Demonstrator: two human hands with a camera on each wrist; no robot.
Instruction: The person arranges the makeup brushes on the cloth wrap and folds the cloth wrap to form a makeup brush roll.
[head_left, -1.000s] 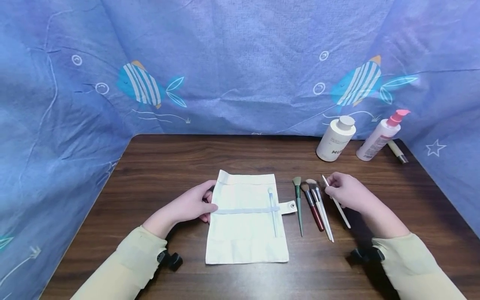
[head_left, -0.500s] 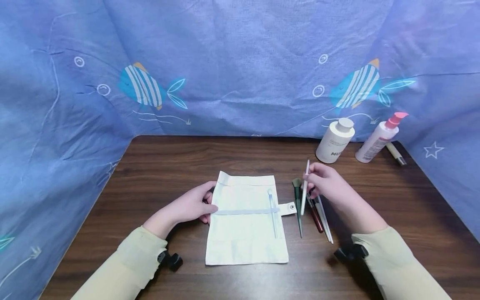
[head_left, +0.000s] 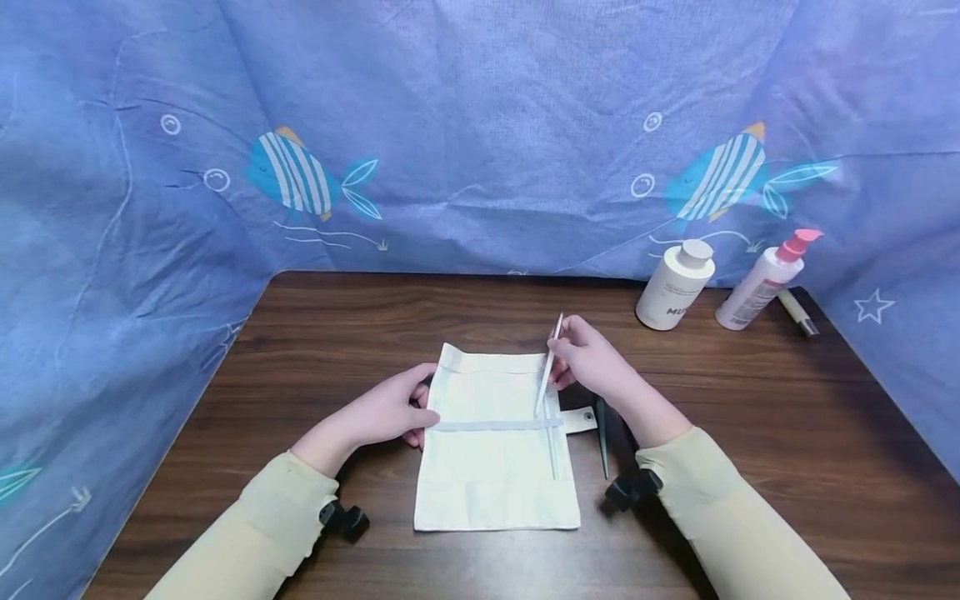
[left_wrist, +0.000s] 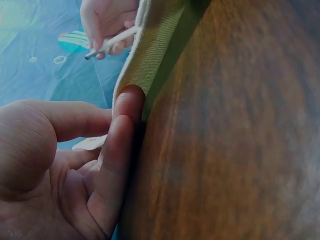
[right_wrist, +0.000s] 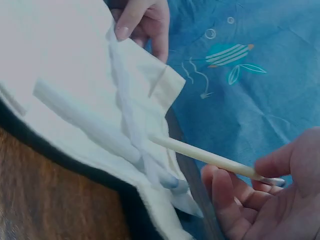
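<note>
A white cloth pouch [head_left: 491, 467] lies unfolded on the dark wooden table [head_left: 375, 317], in front of the person. The left hand [head_left: 393, 408] holds its left edge: the thumb rests on top and the other fingers are underneath, so the cloth is pinched between them. In the left wrist view that edge stands a little off the wood.

The right hand [head_left: 588, 358] is over the pouch's upper right corner, its fingers pinching a thin white brush [head_left: 548, 375] near its grey end. The brush slants, grey end up, and its plain lower end points down at the pale band [head_left: 487, 426] that runs across the pouch. Whether that end touches the band or the cloth, I cannot tell.

Just beside it, a second brush [head_left: 553, 454] lies lengthwise along the right side of the pouch, tucked under the band. A short strap [head_left: 577, 420] with a round metal snap [head_left: 588, 416] sticks out from the right edge. Next to the strap's tip is a green brush handle [head_left: 603, 446], its upper part hidden by the right hand.

Well apart, toward the far right corner, stand a white bottle [head_left: 670, 292] and a pump bottle [head_left: 757, 292] with a pink top; a pale tube [head_left: 795, 312] lies beside them.
</note>
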